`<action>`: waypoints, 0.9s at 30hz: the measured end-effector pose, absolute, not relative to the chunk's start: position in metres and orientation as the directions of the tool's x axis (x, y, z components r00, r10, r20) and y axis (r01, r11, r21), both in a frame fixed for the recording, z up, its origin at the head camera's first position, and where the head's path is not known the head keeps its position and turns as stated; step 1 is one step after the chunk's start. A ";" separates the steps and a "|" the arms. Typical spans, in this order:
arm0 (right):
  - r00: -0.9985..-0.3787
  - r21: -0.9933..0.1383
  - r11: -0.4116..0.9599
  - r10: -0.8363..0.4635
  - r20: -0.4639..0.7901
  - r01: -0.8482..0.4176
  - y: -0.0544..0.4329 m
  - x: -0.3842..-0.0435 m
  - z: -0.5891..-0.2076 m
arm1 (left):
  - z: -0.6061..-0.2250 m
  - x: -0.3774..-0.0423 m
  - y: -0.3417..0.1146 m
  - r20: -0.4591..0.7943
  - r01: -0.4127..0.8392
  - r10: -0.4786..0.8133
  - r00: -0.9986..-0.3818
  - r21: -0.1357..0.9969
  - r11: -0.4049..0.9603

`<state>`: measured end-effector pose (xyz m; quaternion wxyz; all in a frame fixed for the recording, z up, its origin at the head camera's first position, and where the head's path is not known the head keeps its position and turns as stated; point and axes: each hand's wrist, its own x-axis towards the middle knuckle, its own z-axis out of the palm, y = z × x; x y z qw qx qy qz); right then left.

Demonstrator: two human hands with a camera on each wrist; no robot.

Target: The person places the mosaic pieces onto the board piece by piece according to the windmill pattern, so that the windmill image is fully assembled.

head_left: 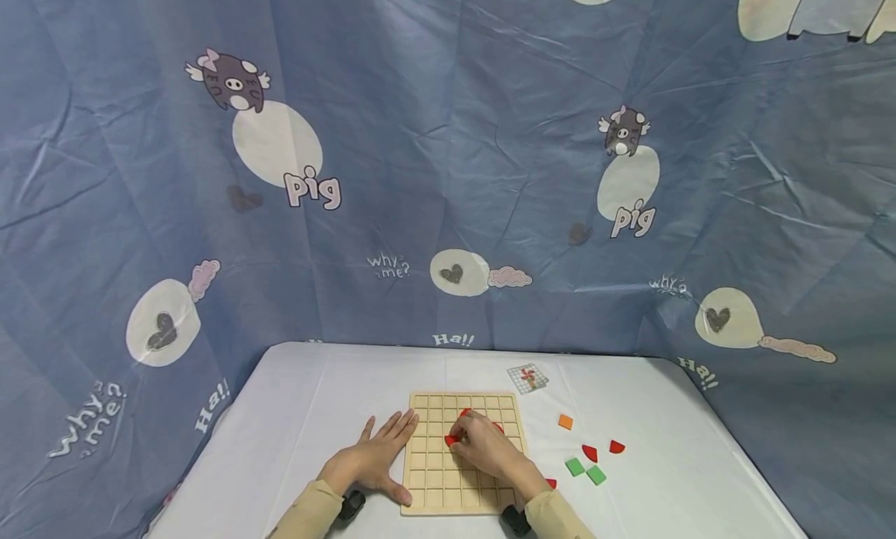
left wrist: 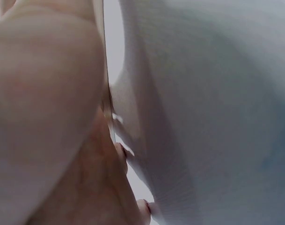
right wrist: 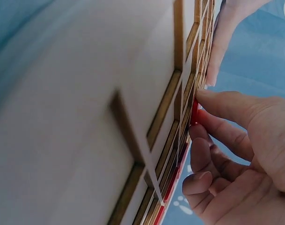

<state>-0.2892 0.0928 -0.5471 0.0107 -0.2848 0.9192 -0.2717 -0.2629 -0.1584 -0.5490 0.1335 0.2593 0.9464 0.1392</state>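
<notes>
A wooden grid board with raised cell walls lies on the white table. Between thumb and forefinger, my right hand pinches a red quarter-circle piece at a cell near the board's middle. The right wrist view shows that red piece at the fingertips, against the grid. More red pieces sit in cells just beyond the hand, partly covered by it. My left hand lies flat with fingers spread, its fingertips and thumb touching the board's left edge. In the left wrist view the palm fills the left side.
Right of the board lie loose red pieces, green squares and an orange square. One red piece is close to the right forearm. Pattern cards lie behind the board's right corner. A blue printed cloth hangs behind the table.
</notes>
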 end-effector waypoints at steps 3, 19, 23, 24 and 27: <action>-0.835 -0.506 0.687 -0.531 0.142 -0.522 0.092 -0.290 -0.547 | -0.550 -0.264 -0.159 -0.181 0.452 0.526 -0.831 0.331 0.828; -0.846 -0.513 0.691 -0.511 0.152 -0.509 0.090 -0.289 -0.547 | -0.548 -0.263 -0.159 -0.183 0.455 0.533 -0.826 0.340 0.823; -0.850 -0.509 0.697 -0.504 0.153 -0.505 0.090 -0.289 -0.548 | -0.547 -0.262 -0.159 -0.182 0.457 0.533 -0.826 0.336 0.823; -0.850 -0.507 0.698 -0.503 0.154 -0.505 0.090 -0.288 -0.548 | -0.547 -0.262 -0.159 -0.183 0.457 0.533 -0.826 0.335 0.824; -0.850 -0.503 0.700 -0.502 0.159 -0.507 0.090 -0.287 -0.547 | -0.547 -0.262 -0.158 -0.185 0.453 0.528 -0.829 0.333 0.827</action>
